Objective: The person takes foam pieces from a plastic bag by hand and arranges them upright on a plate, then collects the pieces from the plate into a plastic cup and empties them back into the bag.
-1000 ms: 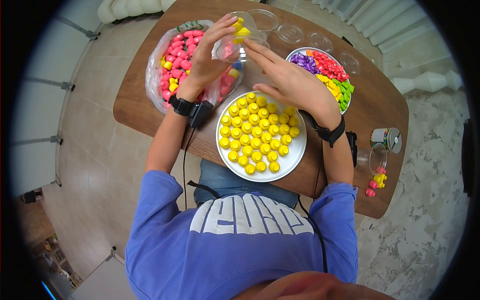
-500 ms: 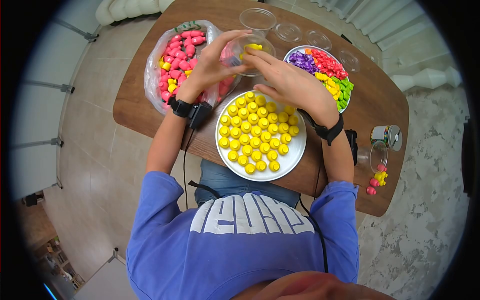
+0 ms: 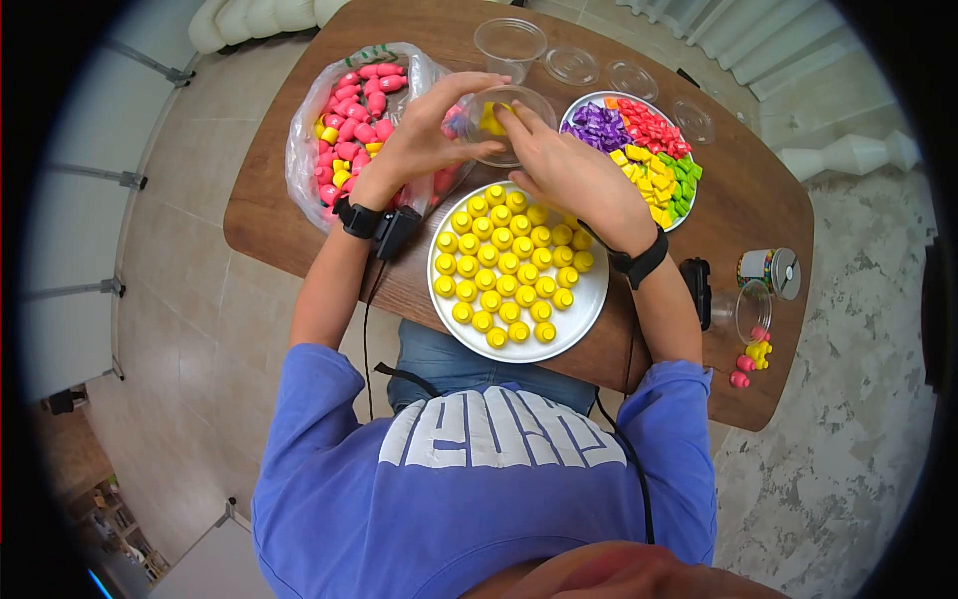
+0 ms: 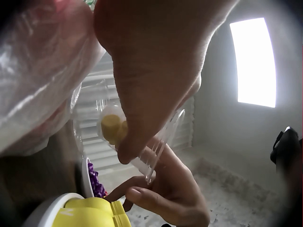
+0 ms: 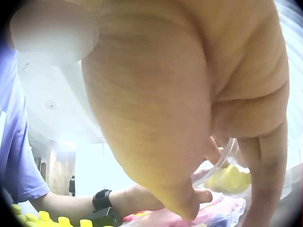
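Note:
My left hand point(image 3: 424, 140) grips a clear plastic cup point(image 3: 540, 108), thumb and fingers curled round its side. Yellow bottle-shaped pieces point(image 4: 111, 127) lie inside the cup, as the left wrist view shows. The right hand point(image 3: 594, 190) reaches over the cup's mouth with its fingers extended inside, at the yellow pieces. Its fingertips are partly hidden by the hand. Below both hands is a round white plate point(image 3: 571, 324), where many yellow bottle-shaped pieces point(image 3: 507, 268) stand upright.
Left of the cup sits a plastic bag point(image 3: 301, 160) of pink and yellow pieces point(image 3: 349, 108). A plate of purple point(image 3: 599, 128), red, yellow and green wrapped pieces is at right. Clear lids point(image 3: 572, 66) lie behind. A jar point(image 3: 756, 268) and a tipped cup point(image 3: 750, 311) lie far right.
The cup has come down and nearer, its mouth now turned up toward the head camera. The right fingers have moved from its rim to inside it. The left hand keeps its grip.

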### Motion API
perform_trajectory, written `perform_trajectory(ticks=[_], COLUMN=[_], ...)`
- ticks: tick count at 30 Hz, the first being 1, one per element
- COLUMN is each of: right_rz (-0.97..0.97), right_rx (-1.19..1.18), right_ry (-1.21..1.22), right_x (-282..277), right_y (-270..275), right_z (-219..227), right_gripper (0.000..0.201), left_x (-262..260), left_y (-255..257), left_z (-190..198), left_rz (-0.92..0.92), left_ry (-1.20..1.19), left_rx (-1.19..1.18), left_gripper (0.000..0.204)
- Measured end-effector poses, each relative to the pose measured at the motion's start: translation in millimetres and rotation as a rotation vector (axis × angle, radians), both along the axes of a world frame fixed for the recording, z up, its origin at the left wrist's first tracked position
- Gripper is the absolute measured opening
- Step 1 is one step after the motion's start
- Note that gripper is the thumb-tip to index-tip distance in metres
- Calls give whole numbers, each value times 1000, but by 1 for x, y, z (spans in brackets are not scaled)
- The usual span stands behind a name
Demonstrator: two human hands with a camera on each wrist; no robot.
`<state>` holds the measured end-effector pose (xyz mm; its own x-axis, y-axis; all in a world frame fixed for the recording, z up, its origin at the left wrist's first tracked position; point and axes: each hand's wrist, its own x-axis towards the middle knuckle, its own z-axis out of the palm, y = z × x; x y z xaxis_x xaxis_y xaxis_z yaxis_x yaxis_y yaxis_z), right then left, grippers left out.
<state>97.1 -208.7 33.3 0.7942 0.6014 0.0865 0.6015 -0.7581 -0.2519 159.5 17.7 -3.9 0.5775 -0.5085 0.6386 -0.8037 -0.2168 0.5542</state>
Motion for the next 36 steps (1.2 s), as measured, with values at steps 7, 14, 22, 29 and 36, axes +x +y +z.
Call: perform_trajectory(ticks=[7,14,22,29,36], right_rz=[101,104,112,52,45], right_rx=[157,142,155,160,157], right_ry=[-75,4,79,61,129], right_x=[2,1,5,7,11], right_y=[1,0,-2,1,2], right_z=[0,14,4,-4,-9], right_gripper=[55,53,49,47,44], left_x=[-1,0,1,-1,0], left_y=[3,3,3,2,2], left_z=[-3,-5,-6,-5,-3], left_rz=[42,29,32,25,-14], left_ry=[106,139,82,59,69], left_rx=[36,9,61,43,43], left_gripper=[76,75,76,74,74])
